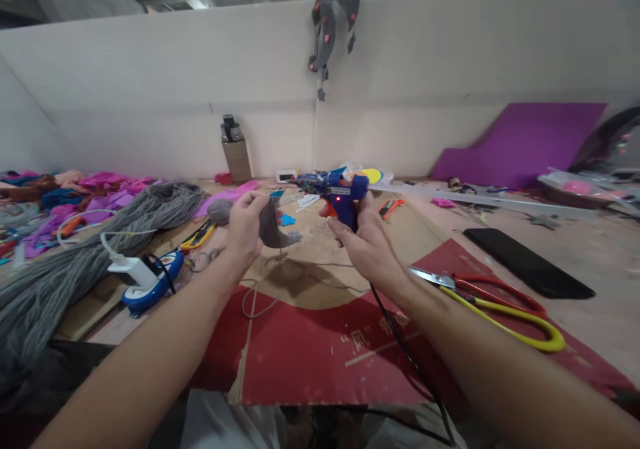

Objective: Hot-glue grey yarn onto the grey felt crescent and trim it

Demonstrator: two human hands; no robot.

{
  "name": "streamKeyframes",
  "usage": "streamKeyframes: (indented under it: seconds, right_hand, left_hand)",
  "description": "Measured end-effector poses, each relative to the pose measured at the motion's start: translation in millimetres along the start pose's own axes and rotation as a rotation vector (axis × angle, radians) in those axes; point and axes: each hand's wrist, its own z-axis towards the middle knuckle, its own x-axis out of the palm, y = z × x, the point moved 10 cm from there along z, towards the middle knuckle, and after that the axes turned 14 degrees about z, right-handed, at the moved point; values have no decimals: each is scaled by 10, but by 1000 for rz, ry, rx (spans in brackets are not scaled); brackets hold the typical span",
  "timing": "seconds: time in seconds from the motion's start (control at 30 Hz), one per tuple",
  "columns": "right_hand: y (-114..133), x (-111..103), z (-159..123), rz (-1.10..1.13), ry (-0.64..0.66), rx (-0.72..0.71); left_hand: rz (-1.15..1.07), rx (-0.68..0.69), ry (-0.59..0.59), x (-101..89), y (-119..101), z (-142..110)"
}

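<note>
My left hand (246, 226) is closed around a small grey felt piece (273, 226), held up above the cardboard. My right hand (365, 239) grips a blue hot glue gun (340, 192) by its handle, its nozzle pointing left toward the felt piece. A red light glows on the gun's body. Its black cord (400, 342) runs down past my right wrist toward me. Both hands hover over a brown and red cardboard sheet (320, 342) on the table.
Red and yellow scissors (495, 299) lie right of my right arm, a black phone (527, 262) beyond them. A thick bundle of grey yarn (75, 256), a white plug on a blue power strip (145, 279) and coloured felt scraps (75, 192) fill the left. Purple foam sheet (520, 142) leans on the wall.
</note>
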Motion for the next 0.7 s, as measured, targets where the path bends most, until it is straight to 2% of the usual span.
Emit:
streamKeyframes:
  seconds: [0.13,0.3,0.7]
  right_hand:
    - [39,128,-46,30,82,-43]
    - [80,170,-59,-39,74,-66]
    - [14,207,-70,-43,84,-10]
  left_hand:
    - [-17,-7,10,4,4,-22]
    - [-30,8,22,9,6,-32]
    - [-27,28,50,53,-19,-61]
